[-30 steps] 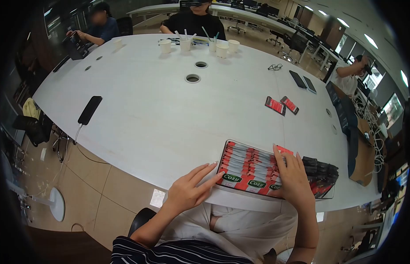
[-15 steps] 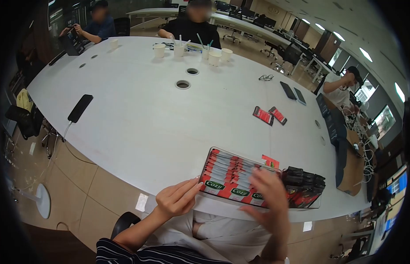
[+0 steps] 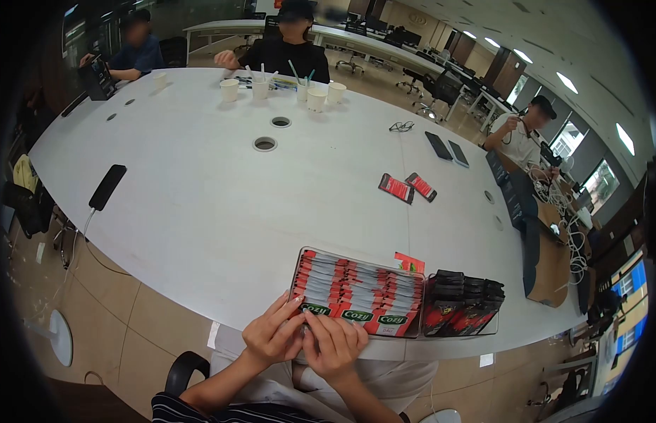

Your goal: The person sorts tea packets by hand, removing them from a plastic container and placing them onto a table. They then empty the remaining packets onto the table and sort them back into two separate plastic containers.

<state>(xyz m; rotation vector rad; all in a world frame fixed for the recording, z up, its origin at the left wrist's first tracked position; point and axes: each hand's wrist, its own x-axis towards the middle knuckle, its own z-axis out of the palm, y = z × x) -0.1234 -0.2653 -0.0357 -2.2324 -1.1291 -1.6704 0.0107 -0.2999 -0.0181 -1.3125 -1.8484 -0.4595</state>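
Note:
A clear tray of red and white Cozy sachets (image 3: 356,282) stands at the table's near edge. My left hand (image 3: 274,331) is at its front left corner, fingers bent and pressed together. Close beside it, my right hand (image 3: 335,344) lies against the tray's front, its fingers curled and their tips near the left hand's. Whether either hand grips anything is hidden. Black and red sachets (image 3: 463,303) stand in rows to the right of the tray. Behind the tray lies a small red packet (image 3: 410,263).
Two red and black packets (image 3: 396,188) lie farther back. Phones (image 3: 438,146), glasses (image 3: 401,127) and paper cups (image 3: 316,99) are beyond. A black phone (image 3: 107,187) with a cable is at left, an open box (image 3: 546,261) at right. Three people sit around the table.
My right hand has moved left from over the tray to beside my left hand. The view has shifted, so the table items appear farther left. The person opposite has raised a hand.

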